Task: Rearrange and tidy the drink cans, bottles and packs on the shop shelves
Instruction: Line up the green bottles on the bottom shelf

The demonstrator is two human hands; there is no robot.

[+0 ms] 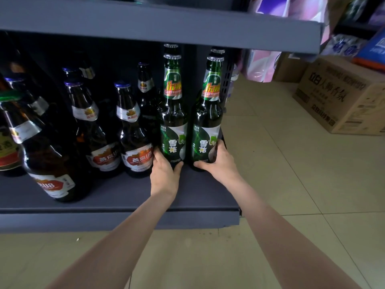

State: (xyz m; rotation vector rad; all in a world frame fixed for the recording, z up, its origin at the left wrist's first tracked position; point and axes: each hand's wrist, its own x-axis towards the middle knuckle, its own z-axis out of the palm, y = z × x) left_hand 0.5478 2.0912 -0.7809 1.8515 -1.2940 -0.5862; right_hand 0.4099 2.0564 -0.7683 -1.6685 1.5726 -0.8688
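Two green beer bottles stand upright at the right end of the low grey shelf (pixel 116 192). My left hand (pixel 164 174) grips the base of the left green bottle (pixel 173 113). The base of the right green bottle (pixel 207 119) is held by my right hand (pixel 218 163), thumb across its front. More green bottles stand behind each; only their caps show. Left of them stand several brown bottles with red and silver labels (pixel 133 130), one of them (pixel 48 163) nearest the shelf's front edge.
The shelf above (pixel 158 28) overhangs the bottle tops. A perforated end panel (pixel 228 80) closes the shelf on the right. On the tiled floor to the right sit a cardboard box (pixel 341 97) and pink plastic-wrapped packs (pixel 260 65).
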